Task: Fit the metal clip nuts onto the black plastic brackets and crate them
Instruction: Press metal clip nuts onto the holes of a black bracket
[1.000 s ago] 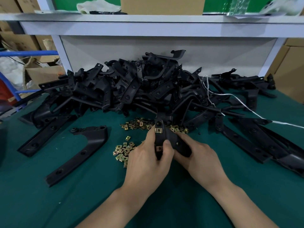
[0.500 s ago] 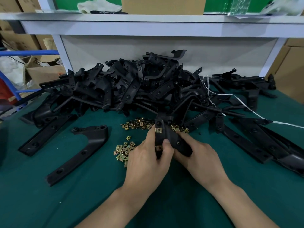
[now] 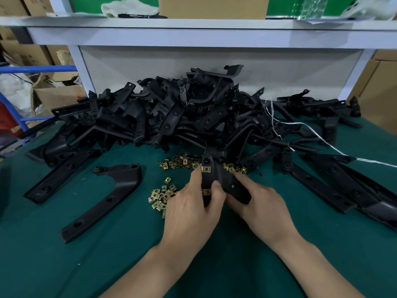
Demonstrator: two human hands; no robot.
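Both hands hold one black plastic bracket [image 3: 221, 179] just above the green table, in the middle of the head view. My left hand [image 3: 191, 209] grips its left edge, with the thumb pressing beside a brass clip nut [image 3: 206, 192] on the lower tab. A second clip nut [image 3: 206, 168] sits clipped on the bracket's upper tab. My right hand [image 3: 260, 205] grips the bracket's right side from below. Loose brass clip nuts [image 3: 162, 196] lie scattered to the left of my left hand, and more clip nuts [image 3: 180, 163] lie behind it.
A big heap of black brackets [image 3: 182, 110] fills the back of the green table [image 3: 64, 265]. Single brackets lie at the left [image 3: 105, 198] and right [image 3: 322, 186]. A white strap [image 3: 322, 143] trails across the right. A white shelf frame [image 3: 193, 35] stands behind.
Hardly anything has moved: both hands keep the same hold on the bracket, with my left thumb shifting slightly at the lower clip nut.
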